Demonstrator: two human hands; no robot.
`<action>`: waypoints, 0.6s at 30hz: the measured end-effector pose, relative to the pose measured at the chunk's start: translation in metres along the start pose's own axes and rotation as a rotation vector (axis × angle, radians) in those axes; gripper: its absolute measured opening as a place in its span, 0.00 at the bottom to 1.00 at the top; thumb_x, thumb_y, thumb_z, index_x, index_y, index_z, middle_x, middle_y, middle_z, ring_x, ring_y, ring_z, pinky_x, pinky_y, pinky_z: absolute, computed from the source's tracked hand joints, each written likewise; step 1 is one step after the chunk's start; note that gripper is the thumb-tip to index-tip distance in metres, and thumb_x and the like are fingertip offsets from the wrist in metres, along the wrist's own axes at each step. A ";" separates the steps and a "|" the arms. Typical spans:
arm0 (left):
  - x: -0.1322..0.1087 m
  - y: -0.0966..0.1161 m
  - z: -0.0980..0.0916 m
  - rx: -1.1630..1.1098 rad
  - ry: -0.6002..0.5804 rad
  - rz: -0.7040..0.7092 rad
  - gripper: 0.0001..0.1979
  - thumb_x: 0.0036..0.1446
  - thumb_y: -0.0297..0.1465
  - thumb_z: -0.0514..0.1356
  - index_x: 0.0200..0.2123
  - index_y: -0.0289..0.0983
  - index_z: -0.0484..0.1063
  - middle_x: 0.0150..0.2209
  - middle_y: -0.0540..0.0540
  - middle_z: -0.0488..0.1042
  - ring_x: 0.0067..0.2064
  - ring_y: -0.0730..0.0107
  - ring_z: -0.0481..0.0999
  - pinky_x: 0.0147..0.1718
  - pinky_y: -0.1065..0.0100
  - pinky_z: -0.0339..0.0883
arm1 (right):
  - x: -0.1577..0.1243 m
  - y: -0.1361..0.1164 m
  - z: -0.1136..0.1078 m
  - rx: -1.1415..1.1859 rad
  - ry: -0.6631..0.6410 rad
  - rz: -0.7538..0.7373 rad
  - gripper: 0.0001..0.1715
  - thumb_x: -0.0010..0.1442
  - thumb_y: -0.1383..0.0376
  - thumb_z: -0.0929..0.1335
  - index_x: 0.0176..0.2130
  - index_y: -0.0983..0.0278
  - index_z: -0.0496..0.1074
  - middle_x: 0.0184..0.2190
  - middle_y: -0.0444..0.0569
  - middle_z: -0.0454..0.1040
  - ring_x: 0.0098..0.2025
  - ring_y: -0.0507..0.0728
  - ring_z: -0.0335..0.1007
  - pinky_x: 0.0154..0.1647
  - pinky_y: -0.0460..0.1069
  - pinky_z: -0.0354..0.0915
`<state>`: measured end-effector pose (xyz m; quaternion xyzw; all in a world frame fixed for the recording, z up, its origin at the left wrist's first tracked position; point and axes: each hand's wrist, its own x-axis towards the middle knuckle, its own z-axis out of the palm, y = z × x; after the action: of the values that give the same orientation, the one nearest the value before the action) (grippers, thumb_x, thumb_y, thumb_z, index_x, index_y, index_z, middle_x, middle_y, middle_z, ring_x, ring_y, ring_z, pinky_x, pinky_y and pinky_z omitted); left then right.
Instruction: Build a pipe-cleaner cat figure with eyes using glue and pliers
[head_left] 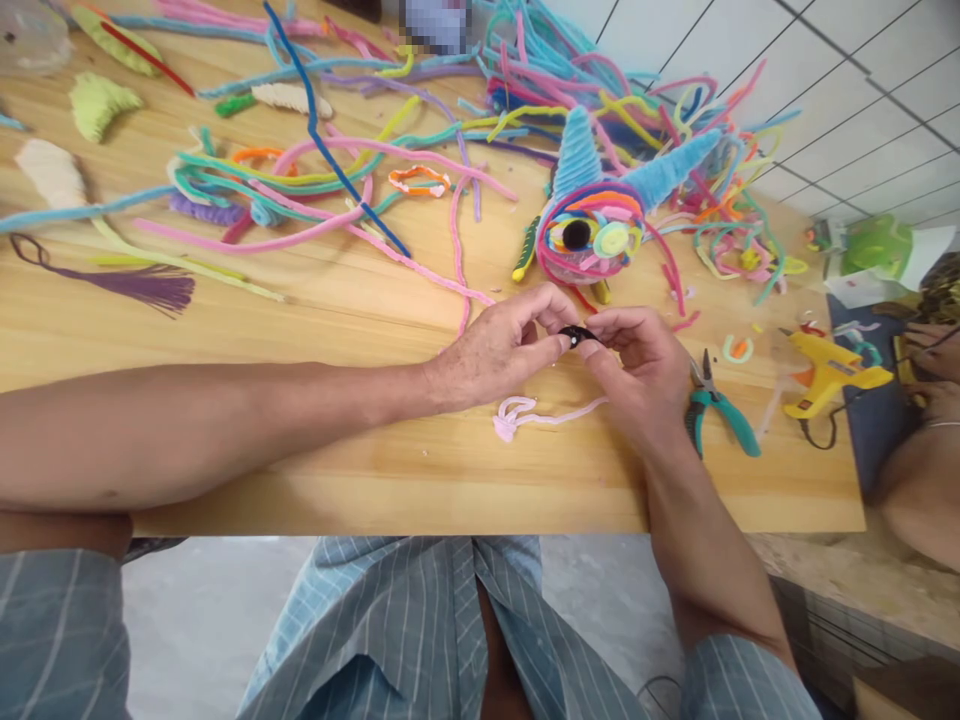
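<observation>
My left hand [502,345] and my right hand [637,365] meet over the wooden table [337,470], both pinched on a small black pipe-cleaner piece [576,336] held between the fingertips. Just under the hands lies a pale pink pipe cleaner [540,415] with a looped end. Behind the hands sits a pipe-cleaner figure [596,225] of coiled coloured rings with a black centre and two blue cones on top.
Teal-handled pliers [716,408] lie right of my right hand, a yellow glue gun [829,372] further right. Loose pipe cleaners [322,170] in many colours cover the far table; a purple tassel [142,285] lies left. Another person's arm [919,480] is at the right edge.
</observation>
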<state>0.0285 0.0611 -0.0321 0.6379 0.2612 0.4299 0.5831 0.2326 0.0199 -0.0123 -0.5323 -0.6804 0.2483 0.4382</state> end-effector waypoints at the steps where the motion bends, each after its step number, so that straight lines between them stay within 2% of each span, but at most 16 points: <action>1: 0.000 0.000 0.000 -0.008 0.001 0.000 0.06 0.64 0.32 0.64 0.43 0.38 0.74 0.38 0.48 0.77 0.37 0.72 0.73 0.34 0.72 0.66 | -0.001 0.001 0.000 -0.001 0.002 -0.002 0.10 0.63 0.67 0.75 0.45 0.56 0.79 0.38 0.42 0.82 0.38 0.53 0.78 0.42 0.50 0.74; 5: 0.000 0.000 0.000 -0.021 -0.005 -0.009 0.06 0.64 0.32 0.64 0.43 0.37 0.73 0.37 0.49 0.76 0.35 0.73 0.72 0.33 0.72 0.66 | -0.003 0.003 -0.001 -0.002 0.002 -0.007 0.07 0.65 0.67 0.75 0.44 0.56 0.80 0.36 0.41 0.82 0.36 0.53 0.77 0.41 0.50 0.73; 9: 0.000 0.001 0.001 -0.022 -0.005 -0.032 0.06 0.64 0.31 0.65 0.42 0.38 0.73 0.39 0.48 0.77 0.38 0.71 0.74 0.36 0.72 0.68 | -0.003 0.004 0.000 -0.018 0.007 0.001 0.05 0.65 0.65 0.75 0.43 0.57 0.80 0.36 0.42 0.82 0.37 0.54 0.78 0.42 0.52 0.74; 18: 0.001 -0.002 0.000 -0.042 0.013 -0.006 0.06 0.65 0.33 0.65 0.41 0.38 0.73 0.39 0.48 0.77 0.40 0.71 0.75 0.38 0.72 0.69 | -0.002 0.001 -0.001 -0.037 0.006 0.004 0.07 0.65 0.64 0.75 0.45 0.56 0.81 0.39 0.43 0.83 0.39 0.55 0.79 0.44 0.52 0.75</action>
<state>0.0295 0.0619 -0.0337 0.6218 0.2576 0.4379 0.5960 0.2340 0.0182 -0.0128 -0.5422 -0.6826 0.2349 0.4300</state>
